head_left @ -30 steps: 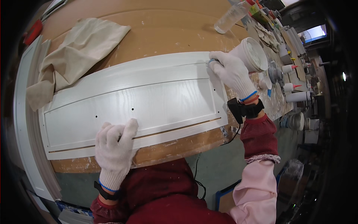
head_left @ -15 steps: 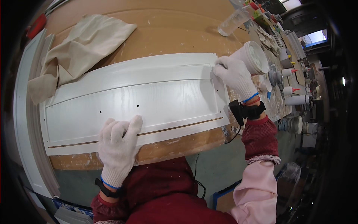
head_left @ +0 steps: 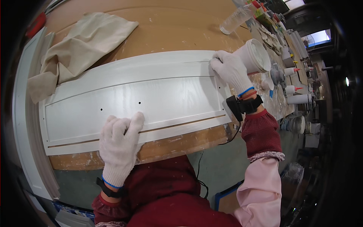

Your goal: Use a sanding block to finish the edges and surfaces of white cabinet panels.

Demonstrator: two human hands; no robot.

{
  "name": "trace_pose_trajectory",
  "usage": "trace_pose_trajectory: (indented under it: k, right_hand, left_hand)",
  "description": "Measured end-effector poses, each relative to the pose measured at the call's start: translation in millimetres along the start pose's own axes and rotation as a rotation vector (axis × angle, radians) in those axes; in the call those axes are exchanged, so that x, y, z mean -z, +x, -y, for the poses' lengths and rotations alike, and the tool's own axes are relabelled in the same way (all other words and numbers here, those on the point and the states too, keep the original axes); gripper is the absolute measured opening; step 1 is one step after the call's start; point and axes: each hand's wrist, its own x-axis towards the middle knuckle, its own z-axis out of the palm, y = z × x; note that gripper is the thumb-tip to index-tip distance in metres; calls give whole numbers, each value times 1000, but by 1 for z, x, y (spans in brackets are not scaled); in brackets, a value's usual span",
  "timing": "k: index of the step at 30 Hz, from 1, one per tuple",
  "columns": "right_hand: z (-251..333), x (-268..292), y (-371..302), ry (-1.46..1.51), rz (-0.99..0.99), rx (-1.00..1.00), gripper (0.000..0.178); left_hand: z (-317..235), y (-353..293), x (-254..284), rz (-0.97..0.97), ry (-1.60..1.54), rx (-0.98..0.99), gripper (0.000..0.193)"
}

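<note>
A white cabinet door panel lies flat on the worktable, with a recessed middle, two dark holes and a brown groove along its near edge. My left hand, in a white knit glove, rests on the near edge, its fingers loosely bent on the surface and the thumb apart. At the far right corner my gloved right hand presses down with fingers curled together. Whatever is under those fingertips, if anything, is hidden.
A beige cloth lies over the panel's far left edge. More white panels stand at the left. A white tub is just beyond my right hand, with a clear bottle farther back. Glue bottles line the right side.
My right hand has slid slightly left and away from me along the panel's right end. My left hand stays in nearly the same place.
</note>
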Motion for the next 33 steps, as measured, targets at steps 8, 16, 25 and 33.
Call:
trace_pose_trajectory:
  k: [8,16,25,33]
  right_hand:
    - [1,2,17,-6,-88,-71,34]
    - [2,0,2,-19,-71,2,35]
    - [-16,20,-51,199,114,4,32]
    - [-43,14,-102,329,-10,-105,30]
  left_hand:
    - [-2,3,3,15,1,-11,45]
    - [0,3,1,-13,6,-11,44]
    - [0,0,2,6,0,-2,46]
    - [-4,1,1,-13,-16,-7,46]
